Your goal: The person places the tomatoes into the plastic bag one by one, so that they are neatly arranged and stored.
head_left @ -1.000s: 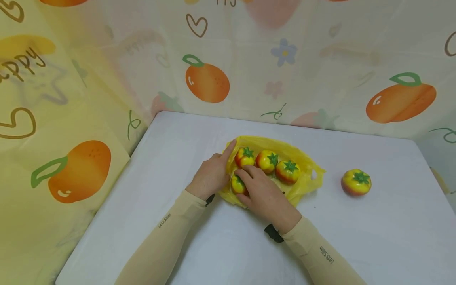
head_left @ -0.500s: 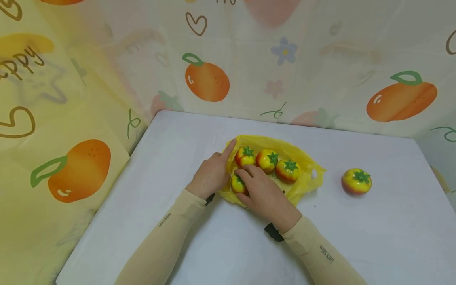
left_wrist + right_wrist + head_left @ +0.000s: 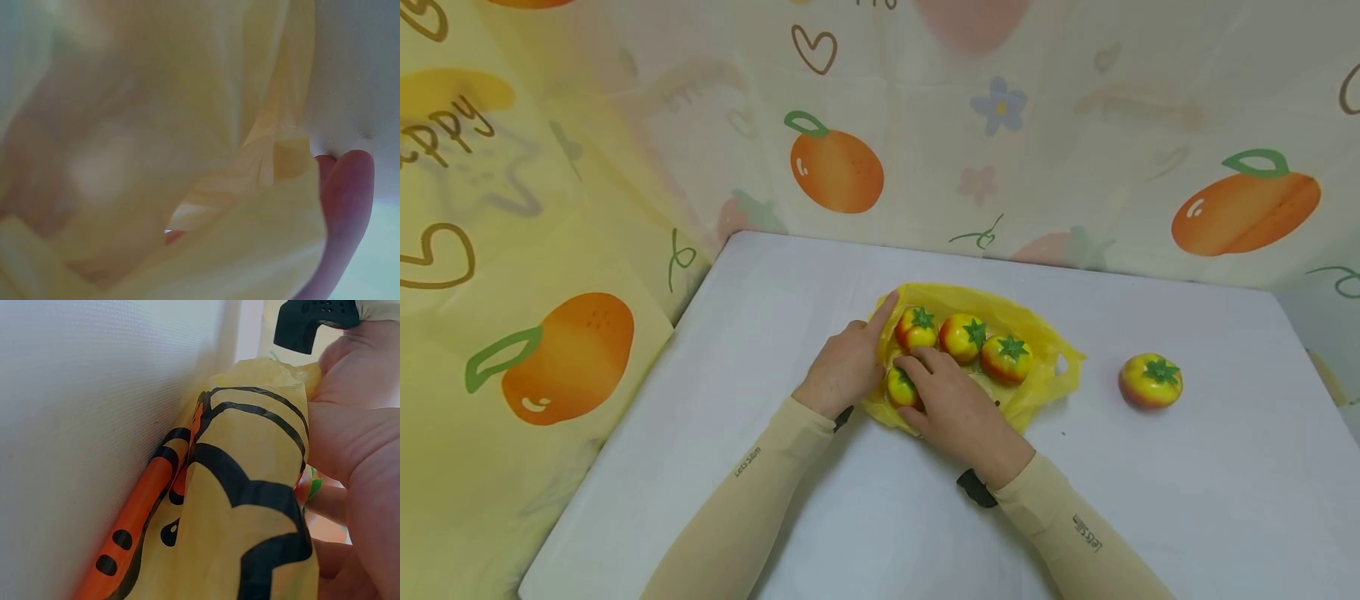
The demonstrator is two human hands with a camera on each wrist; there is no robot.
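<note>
A yellow plastic bag (image 3: 1048, 354) lies spread open on the table, with several red-and-yellow tomatoes (image 3: 1006, 359) with green star-shaped tops inside. At its left edge my left hand (image 3: 842, 371) holds the bag, index finger stretched along the rim; in the left wrist view, fingers (image 3: 350, 200) show past the plastic. My right hand (image 3: 958, 408) reaches over the near side, its fingers and thumb curled round the nearest left tomato (image 3: 901, 388), which the hand partly covers. From the right wrist, the bag's printed side (image 3: 250, 481) hides most of that grip.
One more tomato (image 3: 1151, 382) sits on the white table (image 3: 1210, 492), to the right of the bag. Behind the table and along its left side hang curtains (image 3: 917, 158) printed with fruit and hearts.
</note>
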